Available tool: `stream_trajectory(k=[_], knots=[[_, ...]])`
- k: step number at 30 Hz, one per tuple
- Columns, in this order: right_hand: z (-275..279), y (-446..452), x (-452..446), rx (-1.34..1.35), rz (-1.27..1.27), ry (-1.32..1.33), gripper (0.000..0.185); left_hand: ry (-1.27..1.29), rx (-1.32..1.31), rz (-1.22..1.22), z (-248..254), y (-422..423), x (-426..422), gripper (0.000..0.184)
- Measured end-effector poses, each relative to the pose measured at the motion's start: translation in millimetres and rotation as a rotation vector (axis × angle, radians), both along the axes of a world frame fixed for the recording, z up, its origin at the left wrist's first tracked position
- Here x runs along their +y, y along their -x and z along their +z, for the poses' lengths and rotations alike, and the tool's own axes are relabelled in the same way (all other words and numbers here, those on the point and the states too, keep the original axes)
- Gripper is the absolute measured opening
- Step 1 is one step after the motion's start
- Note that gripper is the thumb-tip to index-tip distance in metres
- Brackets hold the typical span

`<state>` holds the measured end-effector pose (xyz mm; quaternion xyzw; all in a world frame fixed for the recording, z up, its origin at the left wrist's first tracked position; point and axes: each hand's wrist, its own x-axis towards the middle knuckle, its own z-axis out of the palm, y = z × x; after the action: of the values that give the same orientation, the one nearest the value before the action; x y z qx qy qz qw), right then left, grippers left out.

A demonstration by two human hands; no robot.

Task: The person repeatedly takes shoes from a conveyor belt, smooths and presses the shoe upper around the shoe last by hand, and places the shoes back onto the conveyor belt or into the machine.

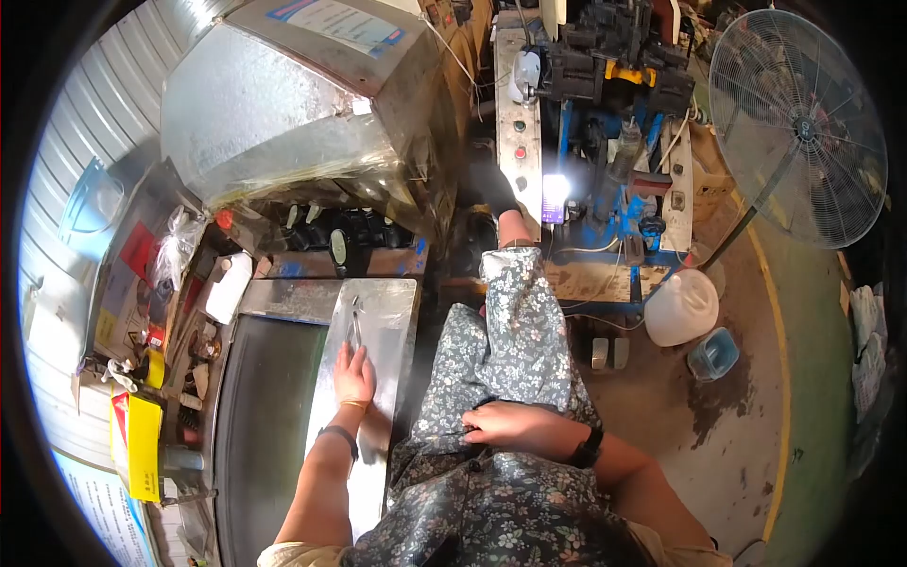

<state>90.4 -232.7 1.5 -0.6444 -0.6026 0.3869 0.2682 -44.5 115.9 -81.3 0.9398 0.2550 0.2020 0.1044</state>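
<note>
My left hand (354,380) lies on a bare metal sheet-topped bench (387,331), its fingers stretched forward. Its fingertips meet the near end of a slim metal hand tool (355,323) that looks like pliers or tweezers; its exact kind is too small to tell. My right hand (491,422) rests on my lap over the flowered apron (510,491). The right fingers are curled together, and whatever they may hold is hidden. Beside the metal sheet, on the left, is a dark flat panel (269,378).
A sheet-metal hood (265,113) overhangs the left bench. Ahead stands a blue and black machine (605,142) beside a panel with buttons (520,137). A large fan (803,128), a white jug (682,307) and a blue container (713,354) stand right. Shelf clutter includes a yellow box (144,449).
</note>
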Motion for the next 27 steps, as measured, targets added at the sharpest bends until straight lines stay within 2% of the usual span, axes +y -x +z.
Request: stream_trajectory(k=[2, 6, 9, 18, 21, 24, 27], knots=[[1, 0, 3, -0.061, 0.041, 0.097, 0.042, 0.018, -0.004, -0.003, 0, 0, -1, 0.039], [1, 2, 4, -0.087, 0.076, 0.055, 0.041, -0.001, 0.0, 0.002, -1, 0, -2, 0.039], [10, -2, 5, -0.08, 0.157, 0.153, 0.05, 0.001, 0.007, 0.005, -3, 1, -1, 0.039], [9, 0, 7, -0.092, 0.158, 0.168, 0.053, 0.024, 0.013, 0.006, -1, -1, -1, 0.04], [5, 1, 5, -0.048, 0.097, 0.066, 0.042, 0.017, 0.021, 0.009, -2, 0, -1, 0.04], [-6, 1, 6, -0.078, 0.129, 0.039, 0.054, 0.024, 0.014, 0.012, -3, 1, -3, 0.041], [-10, 1, 12, -0.095, 0.161, 0.145, 0.053, 0.023, 0.016, 0.015, -2, 0, -2, 0.04]])
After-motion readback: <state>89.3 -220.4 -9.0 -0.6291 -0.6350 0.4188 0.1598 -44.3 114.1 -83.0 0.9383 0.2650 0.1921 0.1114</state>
